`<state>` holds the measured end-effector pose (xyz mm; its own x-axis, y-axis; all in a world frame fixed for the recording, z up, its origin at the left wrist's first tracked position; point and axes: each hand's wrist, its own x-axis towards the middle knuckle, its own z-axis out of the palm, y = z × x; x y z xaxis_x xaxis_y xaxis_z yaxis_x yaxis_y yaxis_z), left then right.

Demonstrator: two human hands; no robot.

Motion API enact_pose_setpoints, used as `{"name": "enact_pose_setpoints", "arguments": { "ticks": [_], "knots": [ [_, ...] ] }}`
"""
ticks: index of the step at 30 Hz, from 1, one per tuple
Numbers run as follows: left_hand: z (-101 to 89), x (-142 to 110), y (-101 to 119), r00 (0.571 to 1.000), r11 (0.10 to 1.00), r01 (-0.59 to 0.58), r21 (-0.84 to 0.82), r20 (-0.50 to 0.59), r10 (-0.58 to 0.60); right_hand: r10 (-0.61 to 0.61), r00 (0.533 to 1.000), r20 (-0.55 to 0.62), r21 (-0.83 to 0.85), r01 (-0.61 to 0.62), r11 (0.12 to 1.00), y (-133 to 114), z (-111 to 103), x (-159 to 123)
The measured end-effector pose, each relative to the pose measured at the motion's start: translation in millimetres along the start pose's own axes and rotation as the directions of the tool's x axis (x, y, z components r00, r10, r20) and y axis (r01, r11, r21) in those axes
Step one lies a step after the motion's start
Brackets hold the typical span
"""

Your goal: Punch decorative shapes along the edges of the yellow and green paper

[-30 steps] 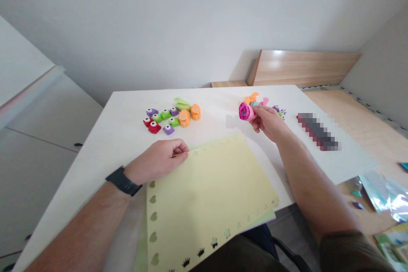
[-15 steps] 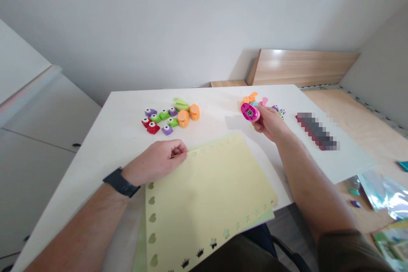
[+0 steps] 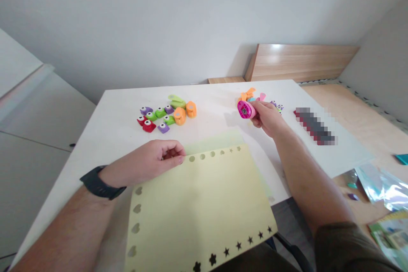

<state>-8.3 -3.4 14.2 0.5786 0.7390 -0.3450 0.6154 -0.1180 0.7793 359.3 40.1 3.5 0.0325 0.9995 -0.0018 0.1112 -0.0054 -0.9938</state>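
- Head view: left hand [image 3: 164, 157] at the far edge of the yellow sheet [image 3: 200, 195], near its left corner. Thumb and curled fingers pinch the paper there.
- Right hand [image 3: 267, 118] up over the right part of the white table [image 3: 216, 112], fingers wrapped round the pink punch [image 3: 245, 109]. Punch is off the tabletop, its magenta end tilted toward the camera. Well apart from the sheet.
- Yellow sheet: near edge overhangs the table on the lap side. Heart-like cutouts down the left edge, 6 small holes along the far edge (rounder ones left, 2 star-like at right), 5 stars plus flower shapes along the near edge, dark showing through.
- Pale green sheet [image 3: 223, 138] lies under it, sticking out past the far edge.
- Beyond left hand: a group of punches. 2 red punches [image 3: 148, 126], 3 purple, 3 green, 2 orange punches [image 3: 180, 116], plus 1 long light-green punch [image 3: 177, 101].
- Just behind the right hand: orange, blue and pink pieces [image 3: 248, 94], partly hidden by hand and punch. Small purple and green ones [image 3: 277, 106] just right of them.
- Further right on the table: pixelated dark red item [image 3: 314, 126], can't identify.
- Dark watch [image 3: 102, 182] on left wrist.
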Motion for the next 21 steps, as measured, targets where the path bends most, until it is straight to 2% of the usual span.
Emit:
{"name": "enact_pose_setpoints", "arguments": {
  "ticks": [6, 10, 13, 16, 18, 21],
  "knots": [
    [2.9, 2, 0, 0.999, 0.999, 0.013, 0.040, 0.029, -0.014, -0.024, 1.000, -0.016, -0.029, 0.023, 0.999, 0, 0, 0],
    [5.0, 3, -1, 0.999, 0.998, 0.016, 0.062, 0.026, -0.017, -0.065, 0.998, -0.018, -0.137, 0.062, 0.989, 4, 2, 1],
    [6.0, 4, -4, 1.000, 0.996, 0.017, 0.086, 0.020, -0.019, -0.130, 0.989, -0.067, -0.333, 0.100, 0.937, 12, 7, 4],
    [6.3, 5, -6, 1.000, 0.996, 0.024, 0.089, 0.014, -0.025, -0.202, 0.977, -0.071, -0.532, 0.134, 0.836, 21, 13, 8],
    [6.4, 5, -6, 0.999, 0.996, 0.029, 0.080, 0.013, -0.030, -0.222, 0.974, -0.049, -0.587, 0.151, 0.796, 25, 16, 9],
    [6.8, 6, -6, 0.999, 0.997, 0.033, 0.071, 0.014, -0.034, -0.227, 0.974, -0.013, -0.573, 0.179, 0.800, 27, 21, 9]
  ]
}}
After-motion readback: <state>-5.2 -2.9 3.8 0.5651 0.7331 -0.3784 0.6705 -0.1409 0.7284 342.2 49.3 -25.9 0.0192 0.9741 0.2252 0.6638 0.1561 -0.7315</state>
